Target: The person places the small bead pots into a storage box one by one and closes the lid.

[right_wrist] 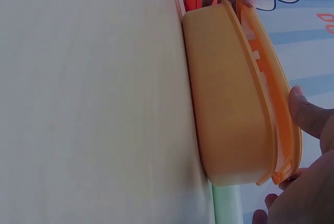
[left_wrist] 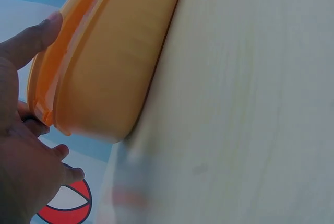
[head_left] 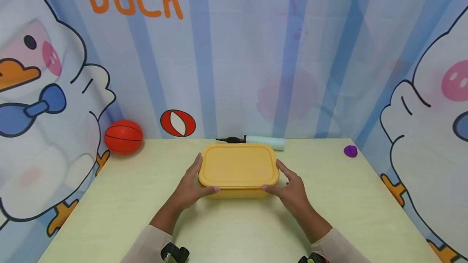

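Note:
A yellow plastic food box (head_left: 239, 194) stands on the table in front of me, with its rounded rectangular lid (head_left: 239, 164) over it. Both wrist views show a gap between the lid (right_wrist: 284, 98) and the rim of the box (right_wrist: 224, 98). My left hand (head_left: 188, 186) grips the lid's left end, its thumb along the near edge and the fingers at the side. At the opposite end, my right hand (head_left: 292, 192) holds the lid the same way, thumb on the near edge. The inside of the box is hidden.
Behind the box lies a pale blue cylinder (head_left: 265, 141) with a black nozzle. A red ball (head_left: 123, 137) sits at the back left corner, and a small purple object (head_left: 351, 151) at the back right. A printed duck curtain (head_left: 241, 52) encloses the table (head_left: 128, 198).

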`<state>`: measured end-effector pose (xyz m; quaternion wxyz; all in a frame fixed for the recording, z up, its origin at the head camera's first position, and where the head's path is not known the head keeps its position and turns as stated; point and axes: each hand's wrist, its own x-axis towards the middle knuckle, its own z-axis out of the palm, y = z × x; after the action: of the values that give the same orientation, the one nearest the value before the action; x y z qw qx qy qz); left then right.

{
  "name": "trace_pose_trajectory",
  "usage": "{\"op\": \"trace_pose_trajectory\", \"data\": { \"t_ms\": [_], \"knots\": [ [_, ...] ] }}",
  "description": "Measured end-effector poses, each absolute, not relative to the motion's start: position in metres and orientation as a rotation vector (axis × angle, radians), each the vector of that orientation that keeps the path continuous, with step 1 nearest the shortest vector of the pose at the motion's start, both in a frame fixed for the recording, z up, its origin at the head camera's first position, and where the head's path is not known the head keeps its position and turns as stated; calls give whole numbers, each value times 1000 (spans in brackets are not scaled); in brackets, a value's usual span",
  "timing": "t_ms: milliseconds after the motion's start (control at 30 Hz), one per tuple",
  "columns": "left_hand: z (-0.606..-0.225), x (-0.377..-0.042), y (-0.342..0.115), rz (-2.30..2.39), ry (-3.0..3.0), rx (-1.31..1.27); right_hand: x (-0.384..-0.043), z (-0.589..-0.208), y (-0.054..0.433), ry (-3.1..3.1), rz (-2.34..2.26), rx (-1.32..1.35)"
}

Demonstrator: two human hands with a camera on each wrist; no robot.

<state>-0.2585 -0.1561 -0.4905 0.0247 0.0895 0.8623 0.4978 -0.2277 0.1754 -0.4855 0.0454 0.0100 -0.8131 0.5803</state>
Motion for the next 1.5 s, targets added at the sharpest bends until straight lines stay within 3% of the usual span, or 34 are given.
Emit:
{"op": "trace_pose_trajectory", "data": {
  "t_ms": [1500],
  "knots": [
    [-507,-256,-165,1426,2664,357,-232,-503,178,-2511,1809,65]
  ]
}}
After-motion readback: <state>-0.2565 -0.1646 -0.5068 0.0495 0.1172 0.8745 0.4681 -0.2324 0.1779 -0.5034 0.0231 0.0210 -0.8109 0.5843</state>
